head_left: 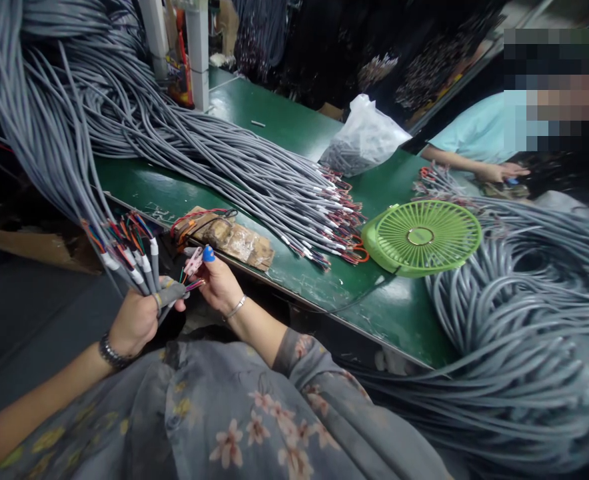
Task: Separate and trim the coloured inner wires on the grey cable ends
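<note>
Several grey cables (pixel 147 272) with white bands and bare coloured wires run through my left hand (pixel 137 319), whose fingers are wrapped round them. Grey covering shows on a finger of that hand. Just to its right is my right hand (pixel 220 283), a blue cover on one fingertip. Its fingers are pinched on a small pink-and-white tool (pixel 193 261), beside thin coloured wires (pixel 194 285) that stick out from the left hand. Whether the tool touches the wires cannot be made out.
Long grey cables (pixel 214 150) cover the green table (pixel 274 107). A taped block (pixel 234 239) lies at its near edge. Right of it are a green fan (pixel 421 237), a plastic bag (pixel 367 137) and coiled cables (pixel 519 320). Another person's hand (pixel 499 172) is at the far right.
</note>
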`<state>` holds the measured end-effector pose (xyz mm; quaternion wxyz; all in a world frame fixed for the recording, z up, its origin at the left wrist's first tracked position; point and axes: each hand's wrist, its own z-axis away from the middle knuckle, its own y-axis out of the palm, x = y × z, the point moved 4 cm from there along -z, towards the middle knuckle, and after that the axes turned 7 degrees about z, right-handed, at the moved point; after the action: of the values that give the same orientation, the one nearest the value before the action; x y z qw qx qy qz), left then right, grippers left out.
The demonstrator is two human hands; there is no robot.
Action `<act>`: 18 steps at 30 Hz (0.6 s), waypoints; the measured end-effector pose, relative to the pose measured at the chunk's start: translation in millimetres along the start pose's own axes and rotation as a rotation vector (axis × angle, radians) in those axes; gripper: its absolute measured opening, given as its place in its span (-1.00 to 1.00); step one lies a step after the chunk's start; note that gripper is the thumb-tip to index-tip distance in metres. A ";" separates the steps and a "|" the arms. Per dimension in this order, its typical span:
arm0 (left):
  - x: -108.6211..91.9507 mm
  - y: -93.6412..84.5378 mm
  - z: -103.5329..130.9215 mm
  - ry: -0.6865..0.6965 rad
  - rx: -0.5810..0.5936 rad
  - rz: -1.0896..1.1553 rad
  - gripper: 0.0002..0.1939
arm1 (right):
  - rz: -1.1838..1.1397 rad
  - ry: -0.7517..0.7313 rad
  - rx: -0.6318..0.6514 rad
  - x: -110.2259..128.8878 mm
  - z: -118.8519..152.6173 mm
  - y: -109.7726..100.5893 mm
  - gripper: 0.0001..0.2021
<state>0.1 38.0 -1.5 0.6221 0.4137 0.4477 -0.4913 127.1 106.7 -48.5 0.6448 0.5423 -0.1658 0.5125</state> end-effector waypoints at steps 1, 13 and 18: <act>-0.2 0.3 -0.2 0.004 0.004 -0.006 -0.57 | -0.011 0.007 0.001 -0.4 -0.2 0.1 -0.44; -2.3 -8.9 14.3 0.048 -0.114 0.076 -0.66 | -0.074 0.054 0.095 -1.9 4.0 -4.4 -0.53; 2.0 -5.4 9.1 0.072 -0.172 0.093 -0.62 | -0.059 0.049 0.066 -6.2 5.5 -8.8 -0.56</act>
<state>-3.6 27.9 -1.5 0.6608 0.3967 0.4906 -0.4065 133.8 99.9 -56.0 0.6453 0.5551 -0.1167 0.5116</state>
